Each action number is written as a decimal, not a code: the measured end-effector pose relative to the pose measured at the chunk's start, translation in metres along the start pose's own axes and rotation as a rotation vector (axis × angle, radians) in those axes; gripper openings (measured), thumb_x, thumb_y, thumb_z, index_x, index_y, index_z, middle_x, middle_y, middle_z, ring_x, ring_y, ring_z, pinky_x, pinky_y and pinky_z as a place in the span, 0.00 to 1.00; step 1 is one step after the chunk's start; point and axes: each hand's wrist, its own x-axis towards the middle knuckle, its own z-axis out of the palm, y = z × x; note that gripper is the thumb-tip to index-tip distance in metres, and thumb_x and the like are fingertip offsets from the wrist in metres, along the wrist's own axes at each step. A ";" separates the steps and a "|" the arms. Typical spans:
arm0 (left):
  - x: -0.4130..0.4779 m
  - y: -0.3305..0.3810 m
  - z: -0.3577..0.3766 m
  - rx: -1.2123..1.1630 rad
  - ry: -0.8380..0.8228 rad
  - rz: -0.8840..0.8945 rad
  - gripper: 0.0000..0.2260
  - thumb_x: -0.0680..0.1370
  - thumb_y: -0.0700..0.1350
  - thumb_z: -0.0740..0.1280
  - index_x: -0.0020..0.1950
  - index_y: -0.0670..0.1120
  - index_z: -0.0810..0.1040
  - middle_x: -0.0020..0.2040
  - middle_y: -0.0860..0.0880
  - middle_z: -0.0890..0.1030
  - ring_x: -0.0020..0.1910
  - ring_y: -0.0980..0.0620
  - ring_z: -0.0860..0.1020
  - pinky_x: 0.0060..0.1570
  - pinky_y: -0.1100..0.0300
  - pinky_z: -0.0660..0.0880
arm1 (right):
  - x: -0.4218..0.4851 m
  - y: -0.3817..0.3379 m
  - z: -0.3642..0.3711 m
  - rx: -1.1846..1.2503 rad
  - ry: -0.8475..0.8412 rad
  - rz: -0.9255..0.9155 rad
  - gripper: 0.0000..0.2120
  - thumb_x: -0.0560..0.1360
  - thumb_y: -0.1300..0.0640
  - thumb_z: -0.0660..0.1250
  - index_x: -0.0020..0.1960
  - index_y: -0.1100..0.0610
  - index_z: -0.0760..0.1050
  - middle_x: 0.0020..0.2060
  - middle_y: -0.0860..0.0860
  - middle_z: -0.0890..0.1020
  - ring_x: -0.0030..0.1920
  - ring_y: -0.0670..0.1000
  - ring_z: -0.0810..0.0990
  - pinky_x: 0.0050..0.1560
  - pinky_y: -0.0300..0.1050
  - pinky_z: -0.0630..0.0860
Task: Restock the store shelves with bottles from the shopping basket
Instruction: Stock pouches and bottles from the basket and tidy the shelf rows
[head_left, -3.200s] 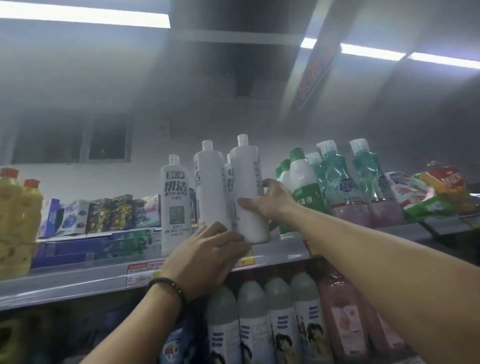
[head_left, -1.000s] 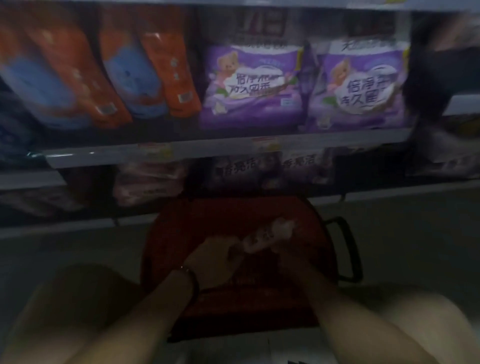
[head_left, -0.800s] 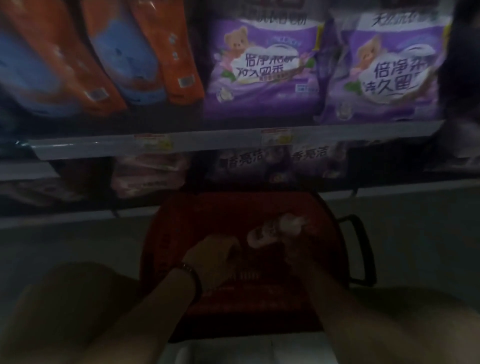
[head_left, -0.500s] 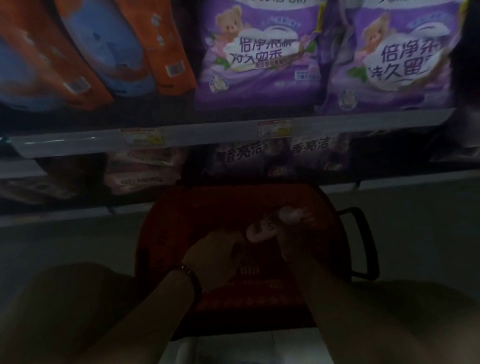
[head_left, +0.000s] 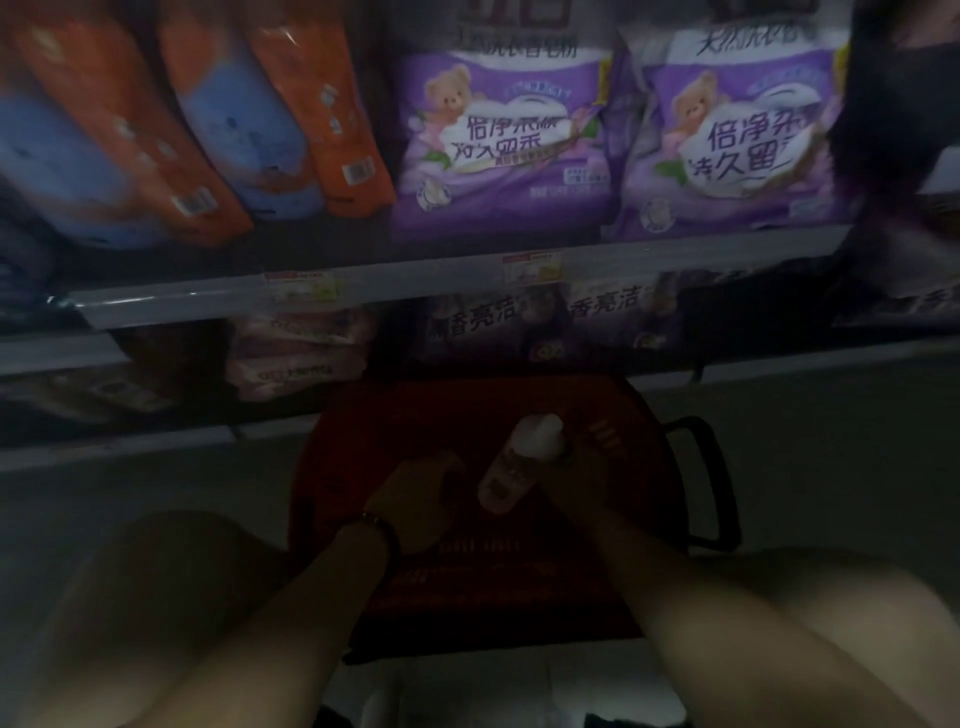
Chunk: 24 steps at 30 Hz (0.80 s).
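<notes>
A red shopping basket (head_left: 649, 467) with a black handle sits on the floor in front of the low shelves, seen in dim light. My right hand (head_left: 576, 478) is over the basket and grips a pale pink bottle (head_left: 511, 475) with a white cap, tilted with the cap pointing up and away. My left hand (head_left: 415, 499), with a dark wristband, is down in the basket just left of the bottle; its fingers are curled and I cannot make out whether it holds anything.
Purple detergent bags (head_left: 498, 140) and orange-blue bags (head_left: 218, 119) fill the shelf above the basket. A grey shelf edge (head_left: 415, 283) with price tags runs across. Pink packs (head_left: 296, 353) lie on the lowest shelf. My knees flank the basket.
Since the view of the top shelf with white bottles, I have crouched at the basket. Over the last second my right hand has lifted the pink bottle and tipped its cap upward.
</notes>
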 end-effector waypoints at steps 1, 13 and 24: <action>-0.007 0.002 0.000 -0.012 -0.004 -0.014 0.21 0.87 0.50 0.63 0.79 0.47 0.70 0.75 0.46 0.76 0.71 0.47 0.76 0.69 0.59 0.69 | -0.005 -0.005 -0.002 -0.018 -0.014 -0.013 0.32 0.80 0.41 0.74 0.78 0.54 0.74 0.74 0.55 0.78 0.74 0.60 0.76 0.70 0.51 0.72; -0.074 0.059 -0.043 -0.416 0.204 0.177 0.38 0.69 0.49 0.83 0.76 0.54 0.69 0.68 0.56 0.79 0.64 0.60 0.80 0.55 0.69 0.76 | -0.109 -0.128 -0.078 -0.011 -0.177 -0.416 0.27 0.66 0.57 0.87 0.62 0.48 0.85 0.49 0.35 0.87 0.47 0.28 0.83 0.48 0.30 0.77; -0.192 0.148 -0.119 -0.790 0.474 0.464 0.21 0.70 0.39 0.84 0.60 0.49 0.84 0.56 0.50 0.89 0.56 0.51 0.88 0.59 0.43 0.84 | -0.215 -0.265 -0.150 0.191 -0.153 -0.655 0.14 0.68 0.58 0.83 0.52 0.57 0.87 0.46 0.60 0.90 0.48 0.69 0.89 0.49 0.64 0.83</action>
